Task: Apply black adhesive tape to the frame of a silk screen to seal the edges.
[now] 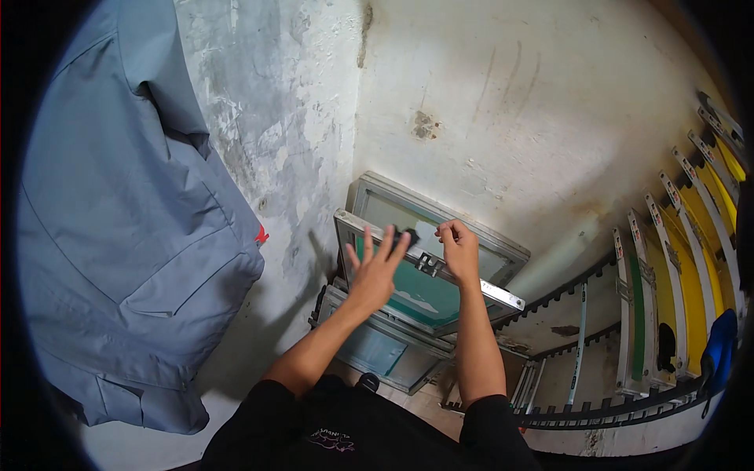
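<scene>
A metal-edged frame with green mesh leans in the corner, with a metal clamp fitting at the middle of its upper bar. My left hand is over the frame's left part, its fingers spread and slightly blurred. A small dark round piece is beside its fingertips; whether they touch it I cannot tell. My right hand is raised above the upper bar, right of the fitting. Its fingers are curled into a pinch, and anything between them is too small to make out.
Another frame leans behind against the wall, and a lower one stands near my feet. On the right, a rack holds several yellow and green frames upright, with a blue item. A grey jacket hangs on the left.
</scene>
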Demonstrator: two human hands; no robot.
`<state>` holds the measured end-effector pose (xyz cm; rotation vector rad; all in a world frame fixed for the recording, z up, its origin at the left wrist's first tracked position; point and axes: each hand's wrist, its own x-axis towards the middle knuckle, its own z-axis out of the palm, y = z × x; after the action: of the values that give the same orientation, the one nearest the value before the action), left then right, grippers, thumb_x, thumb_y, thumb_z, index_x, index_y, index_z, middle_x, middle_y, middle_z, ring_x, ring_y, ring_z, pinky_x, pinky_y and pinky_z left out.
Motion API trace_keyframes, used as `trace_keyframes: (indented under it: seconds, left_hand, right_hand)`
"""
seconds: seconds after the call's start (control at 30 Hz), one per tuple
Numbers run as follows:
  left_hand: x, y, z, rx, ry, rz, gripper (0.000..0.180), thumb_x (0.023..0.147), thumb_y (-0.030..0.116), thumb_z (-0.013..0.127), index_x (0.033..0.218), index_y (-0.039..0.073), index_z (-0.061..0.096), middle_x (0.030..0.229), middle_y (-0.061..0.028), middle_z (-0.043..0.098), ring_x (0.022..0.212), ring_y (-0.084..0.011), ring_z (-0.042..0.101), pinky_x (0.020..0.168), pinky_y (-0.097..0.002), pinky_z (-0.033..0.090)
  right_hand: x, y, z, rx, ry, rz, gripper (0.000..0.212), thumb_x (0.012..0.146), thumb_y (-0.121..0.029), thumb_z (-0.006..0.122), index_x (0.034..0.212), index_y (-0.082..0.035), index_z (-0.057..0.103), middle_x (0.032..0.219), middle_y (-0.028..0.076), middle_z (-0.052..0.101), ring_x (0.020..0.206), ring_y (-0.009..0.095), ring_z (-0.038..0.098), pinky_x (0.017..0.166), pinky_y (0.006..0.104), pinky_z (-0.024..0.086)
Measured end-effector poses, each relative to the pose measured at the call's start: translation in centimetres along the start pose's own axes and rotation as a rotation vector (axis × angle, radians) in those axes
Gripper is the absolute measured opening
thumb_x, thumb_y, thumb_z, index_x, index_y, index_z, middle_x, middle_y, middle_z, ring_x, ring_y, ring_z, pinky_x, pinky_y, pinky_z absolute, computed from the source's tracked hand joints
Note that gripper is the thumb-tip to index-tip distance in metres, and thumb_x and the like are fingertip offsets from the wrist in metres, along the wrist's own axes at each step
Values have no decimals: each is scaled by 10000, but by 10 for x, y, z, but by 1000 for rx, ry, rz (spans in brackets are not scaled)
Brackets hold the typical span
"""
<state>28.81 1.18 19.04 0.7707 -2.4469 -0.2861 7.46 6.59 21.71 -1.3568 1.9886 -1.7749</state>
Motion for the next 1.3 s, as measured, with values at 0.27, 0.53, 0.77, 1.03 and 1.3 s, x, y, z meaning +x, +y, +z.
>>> trace_keyframes:
  seconds: [0.27,0.53,0.77,1.03,1.3]
  left_hand:
    - [13,-14,3,-15,-38,149,883,815,-78,579,1591,301,398,1662,-124,315,1571,-413,168,1102,-851,70]
    - [37,-118,-24,75,194,-188,794,790,-90,580,1483,298,576,1671,-148,319,1525,-501,226,1139,-796,159]
    - [41,-95,-28,99,38,-101,779,830,-22,584,1568,175,433,1671,-133,314,1546,-449,227,1143,-789,170]
    - [42,-31,-36,50,-256,134,899,838,121,613,1640,65,212,1678,-313,124,1576,-474,73,1125,-821,34]
    - [68,-87,-47,87,-354,444,749,876,151,612,1584,196,374,1632,-117,380,1559,-391,243,1179,-763,111]
  right_hand:
    - [2,1,-1,9,5,15,231,984,-179,625,937,34,697,797,89,739,714,127,668,683,296,520]
    - [-2,-1,0,43,11,-1,198,980,-140,618,928,39,686,824,105,746,777,142,709,724,284,537]
    - [1,4,1,10,26,-2,225,988,-181,618,932,22,698,815,82,740,707,122,647,678,292,512]
    - [3,1,1,55,66,26,273,1016,-220,608,925,24,693,793,54,714,694,105,593,653,276,476]
    - [-1,-1,-3,22,175,37,333,1033,-247,592,878,31,692,753,53,687,696,104,589,655,269,469]
